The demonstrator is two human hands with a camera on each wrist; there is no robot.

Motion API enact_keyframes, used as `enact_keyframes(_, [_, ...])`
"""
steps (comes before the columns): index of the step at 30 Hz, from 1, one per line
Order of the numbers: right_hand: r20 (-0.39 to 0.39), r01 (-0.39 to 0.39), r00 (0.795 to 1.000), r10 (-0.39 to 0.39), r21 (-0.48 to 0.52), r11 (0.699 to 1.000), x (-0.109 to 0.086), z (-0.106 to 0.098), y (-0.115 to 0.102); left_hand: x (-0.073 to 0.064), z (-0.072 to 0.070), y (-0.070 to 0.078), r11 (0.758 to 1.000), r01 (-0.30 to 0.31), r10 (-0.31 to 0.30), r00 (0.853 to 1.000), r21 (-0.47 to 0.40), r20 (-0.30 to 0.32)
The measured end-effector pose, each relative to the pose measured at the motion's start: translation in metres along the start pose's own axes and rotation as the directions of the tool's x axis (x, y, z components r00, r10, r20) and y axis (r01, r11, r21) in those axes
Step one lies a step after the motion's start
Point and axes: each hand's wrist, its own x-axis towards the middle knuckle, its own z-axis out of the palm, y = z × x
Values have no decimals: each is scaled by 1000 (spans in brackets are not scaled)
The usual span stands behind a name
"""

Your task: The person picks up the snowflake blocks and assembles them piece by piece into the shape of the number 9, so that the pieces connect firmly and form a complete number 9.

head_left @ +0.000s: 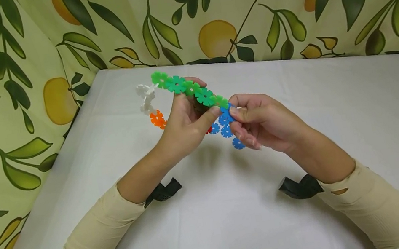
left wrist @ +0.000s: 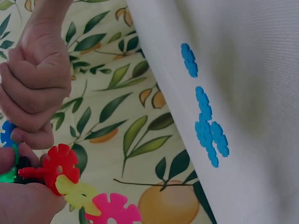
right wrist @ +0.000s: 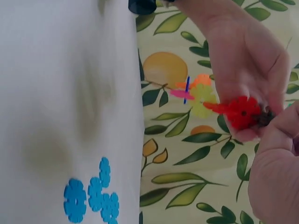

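A chain of slotted flower-shaped plastic discs is held above the table. Its green discs run along the top, with white discs and an orange disc at the left. My left hand grips the chain, its thumb near the right end of the green row. At that end my right hand pinches a blue disc between thumb and fingers. In the left wrist view a red disc, a yellow disc and a pink disc come out below my left hand.
Several loose blue discs lie flat on the white-covered table beyond and below my hands. A patterned leaf-and-fruit cloth hangs along the table's back and left. Black mounts jut from both wrists.
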Motion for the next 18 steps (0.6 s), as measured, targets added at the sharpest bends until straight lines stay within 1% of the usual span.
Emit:
enact_keyframes(2, [14,8,1000,-8,-5,1000,0,-2,-1,0,-1,-1,1000,17,-17,1000,-17,1])
enact_keyframes(5, [29,12,1000,-12,-1,1000,1,-6,-1,1,-2,-2,1000,27,-27,1000,-3,-5])
enact_keyframes(7, [28,15,1000,-15,6,1000,2,-7,0,2,-4,-3,1000,17,-17,1000,-7,0])
enact_keyframes(10, [37,25,999,-26,19,1000,2,-9,0,3,-7,-3,1000,-17,18,1000,-18,23])
enact_keyframes(12, [55,36,998,-37,19,999,2,-10,-1,4,-9,-3,998,-47,48,998,-29,38])
enact_keyframes(14, [83,53,995,-53,13,999,1,-10,-1,5,-11,-1,997,-69,70,996,-20,50])
enact_keyframes(16, [108,69,992,-70,7,998,1,-10,-1,5,-12,1,997,-74,75,995,-15,71])
enact_keyframes(18, [125,84,989,-83,1,996,0,-10,-2,5,-12,4,998,-55,56,994,-13,98])
